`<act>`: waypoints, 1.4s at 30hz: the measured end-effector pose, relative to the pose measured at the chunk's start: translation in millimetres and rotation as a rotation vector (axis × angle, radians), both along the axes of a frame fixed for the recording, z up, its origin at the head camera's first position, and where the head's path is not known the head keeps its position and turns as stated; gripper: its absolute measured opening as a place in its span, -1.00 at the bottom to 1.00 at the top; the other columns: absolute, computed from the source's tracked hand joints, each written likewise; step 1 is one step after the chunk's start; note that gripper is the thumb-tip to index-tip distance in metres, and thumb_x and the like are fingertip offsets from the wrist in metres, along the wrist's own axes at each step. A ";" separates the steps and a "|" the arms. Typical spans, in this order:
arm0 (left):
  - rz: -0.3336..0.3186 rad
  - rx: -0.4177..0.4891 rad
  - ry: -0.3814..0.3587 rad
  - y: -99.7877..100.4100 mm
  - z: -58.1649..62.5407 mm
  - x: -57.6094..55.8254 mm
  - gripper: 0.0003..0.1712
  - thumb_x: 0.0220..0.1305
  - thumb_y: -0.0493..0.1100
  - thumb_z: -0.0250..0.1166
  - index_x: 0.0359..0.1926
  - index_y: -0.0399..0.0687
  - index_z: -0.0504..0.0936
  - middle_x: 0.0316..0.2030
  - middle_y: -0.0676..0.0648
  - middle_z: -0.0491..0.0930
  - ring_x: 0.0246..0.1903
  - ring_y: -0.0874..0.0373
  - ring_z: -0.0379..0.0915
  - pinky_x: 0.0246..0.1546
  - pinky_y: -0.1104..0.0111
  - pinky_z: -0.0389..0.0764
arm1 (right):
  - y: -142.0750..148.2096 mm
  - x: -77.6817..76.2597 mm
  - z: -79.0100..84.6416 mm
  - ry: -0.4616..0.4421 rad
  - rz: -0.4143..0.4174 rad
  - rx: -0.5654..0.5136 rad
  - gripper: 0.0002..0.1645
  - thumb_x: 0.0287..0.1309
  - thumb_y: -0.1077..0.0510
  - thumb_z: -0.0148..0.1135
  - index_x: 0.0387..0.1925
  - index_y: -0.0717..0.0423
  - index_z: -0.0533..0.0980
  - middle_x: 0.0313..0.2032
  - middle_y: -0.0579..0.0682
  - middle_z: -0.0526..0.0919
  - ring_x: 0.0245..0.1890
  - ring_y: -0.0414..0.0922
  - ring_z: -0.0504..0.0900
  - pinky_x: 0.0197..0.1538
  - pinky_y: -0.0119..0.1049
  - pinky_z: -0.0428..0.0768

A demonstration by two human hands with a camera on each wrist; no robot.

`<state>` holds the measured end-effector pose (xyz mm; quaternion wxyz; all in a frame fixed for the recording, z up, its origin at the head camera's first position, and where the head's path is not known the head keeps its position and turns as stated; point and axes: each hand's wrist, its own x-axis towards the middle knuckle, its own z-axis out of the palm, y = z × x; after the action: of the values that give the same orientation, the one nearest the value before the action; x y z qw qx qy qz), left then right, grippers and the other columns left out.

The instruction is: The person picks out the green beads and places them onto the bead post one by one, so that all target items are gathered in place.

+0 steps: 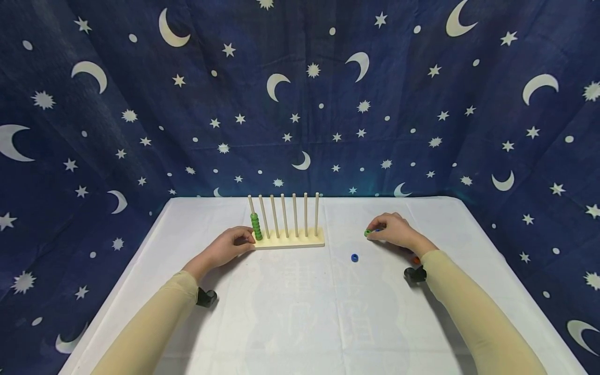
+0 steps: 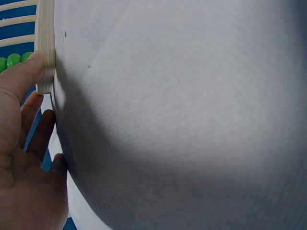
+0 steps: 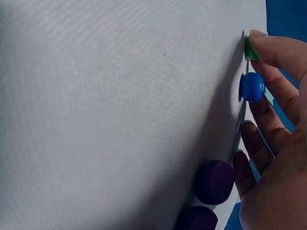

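Note:
A wooden bead rack [image 1: 290,240] with a row of upright pegs stands toward the back of the table, several green beads [image 1: 255,227] stacked on its leftmost peg. My left hand [image 1: 230,245] grips the left end of its base, the thumb lying along the base edge [image 2: 45,48] in the left wrist view. To the right, my right hand [image 1: 395,230] pinches a loose green bead [image 3: 251,48] between thumb and index finger, low at the table. Close by the fingers sits a blue bead [image 3: 252,86], partly hidden by the hand in the head view.
Another blue bead [image 1: 354,258] lies on the white tablecloth [image 1: 300,312] between rack and right hand. An orange bead [image 1: 416,260] shows beside the right sleeve. Two dark purple beads [image 3: 214,182] appear low in the right wrist view. A star-patterned blue curtain [image 1: 300,104] surrounds the table.

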<state>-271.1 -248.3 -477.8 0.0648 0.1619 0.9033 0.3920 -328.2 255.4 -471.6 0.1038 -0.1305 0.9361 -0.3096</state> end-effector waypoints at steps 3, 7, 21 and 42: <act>0.003 -0.005 -0.002 -0.9 -0.3 0.8 -0.91 0.33 -0.22 0.42 -0.22 -0.01 0.65 0.27 -0.23 0.52 0.35 -0.21 0.33 0.44 -0.07 0.20 | -1.1 0.8 0.4 -0.005 -0.003 -0.003 -0.66 0.15 -0.11 0.50 -0.11 -0.05 0.71 -0.03 -0.02 0.66 0.12 0.07 0.35 0.16 0.12 0.41; 0.014 -0.010 -0.019 -1.8 0.1 3.5 -0.91 0.34 -0.21 0.41 -0.22 -0.01 0.64 0.28 -0.23 0.51 0.35 -0.20 0.34 0.44 -0.08 0.21 | -3.3 1.7 0.3 -0.008 -0.012 -0.004 -0.67 0.14 -0.10 0.51 -0.12 -0.06 0.71 -0.03 -0.01 0.66 0.13 0.08 0.34 0.19 0.15 0.38; 0.004 0.000 -0.003 -3.9 -5.9 0.7 -0.91 0.33 -0.19 0.43 -0.22 0.02 0.65 0.27 -0.21 0.53 0.35 -0.19 0.35 0.43 -0.07 0.23 | -2.0 2.2 -2.3 0.001 -0.021 0.018 -0.69 0.13 -0.13 0.51 -0.14 -0.11 0.71 -0.03 -0.03 0.65 0.15 0.08 0.34 0.23 0.20 0.31; 0.004 0.003 -0.006 -1.2 -2.6 -1.4 -0.91 0.33 -0.20 0.42 -0.21 0.02 0.65 0.28 -0.22 0.51 0.36 -0.19 0.33 0.44 -0.06 0.21 | -5.4 -1.6 28.8 0.025 0.041 -0.047 -0.70 0.24 -0.10 0.43 -0.09 -0.05 0.70 -0.03 -0.01 0.62 0.19 0.14 0.38 0.19 0.19 0.44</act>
<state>-272.6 -249.5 -480.3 0.0667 0.1592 0.9027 0.3941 -329.8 250.1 -442.8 0.0952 -0.1559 0.9270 -0.3274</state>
